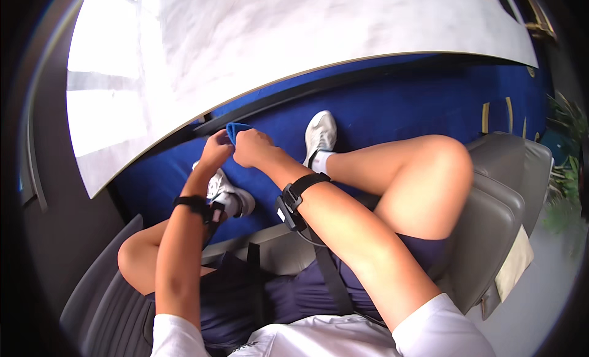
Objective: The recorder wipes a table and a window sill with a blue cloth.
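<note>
Between my hands, just off the near edge of the white tabletop, is a small piece of blue cloth (233, 128) with a folded or looped upper edge. My right hand (253, 147) is closed around it, its back turned up towards me. On the cloth's left side, my left hand (217, 150) pinches it with curled fingers. Most of the cloth is hidden by the right hand, so its full shape cannot be told. Both hands are held in the air over the blue carpet (276, 182), above the gap between my shoes.
The glossy white table (294, 39) spans the view ahead, with a dark frame bar (294, 92) beneath its edge. Grey padded seats (487, 219) are at my right and a ribbed chair (115, 306) at my left. Strapped devices (290, 214) sit on both forearms. A plant (570, 173) stands far right.
</note>
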Demonstrator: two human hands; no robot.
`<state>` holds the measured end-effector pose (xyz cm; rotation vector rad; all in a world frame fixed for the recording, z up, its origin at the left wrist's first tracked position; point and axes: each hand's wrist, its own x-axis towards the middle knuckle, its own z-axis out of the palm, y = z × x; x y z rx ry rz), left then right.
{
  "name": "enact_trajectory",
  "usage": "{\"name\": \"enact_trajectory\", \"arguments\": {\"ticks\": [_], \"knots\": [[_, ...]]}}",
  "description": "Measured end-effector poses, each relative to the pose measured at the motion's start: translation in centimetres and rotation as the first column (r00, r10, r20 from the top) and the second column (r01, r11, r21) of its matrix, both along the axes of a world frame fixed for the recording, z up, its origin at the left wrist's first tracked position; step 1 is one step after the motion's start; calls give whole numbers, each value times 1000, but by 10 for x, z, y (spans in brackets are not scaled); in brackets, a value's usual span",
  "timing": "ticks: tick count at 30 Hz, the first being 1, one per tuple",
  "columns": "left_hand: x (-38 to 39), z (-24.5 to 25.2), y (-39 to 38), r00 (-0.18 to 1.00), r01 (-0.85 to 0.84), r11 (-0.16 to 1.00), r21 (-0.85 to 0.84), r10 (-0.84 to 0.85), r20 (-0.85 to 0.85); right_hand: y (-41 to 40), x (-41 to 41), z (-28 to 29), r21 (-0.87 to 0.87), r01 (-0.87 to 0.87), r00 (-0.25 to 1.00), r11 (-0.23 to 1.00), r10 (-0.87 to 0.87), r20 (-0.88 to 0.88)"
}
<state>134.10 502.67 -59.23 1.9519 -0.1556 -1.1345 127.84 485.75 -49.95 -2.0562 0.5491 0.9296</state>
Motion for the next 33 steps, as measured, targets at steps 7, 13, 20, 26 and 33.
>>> {"name": "enact_trajectory", "arguments": {"ticks": [7,13,20,26,33], "knots": [[-4,195,-59,987,109,926,-361,-144,-73,-73,-2,120,88,-38,895,995,-5,447],[-57,269,-80,990,-73,895,-440,118,76,-99,-47,157,343,200,711,918,-376,593],[-98,329,-97,986,61,978,-200,-28,163,-95,-102,194,291,267,723,919,-391,570],[-84,327,-88,928,364,908,-207,-333,170,-163,-193,292,139,389,374,911,-294,880],[-41,240,-67,951,267,956,-124,-240,195,-318,-226,218,-345,712,555,612,-189,810]]}}
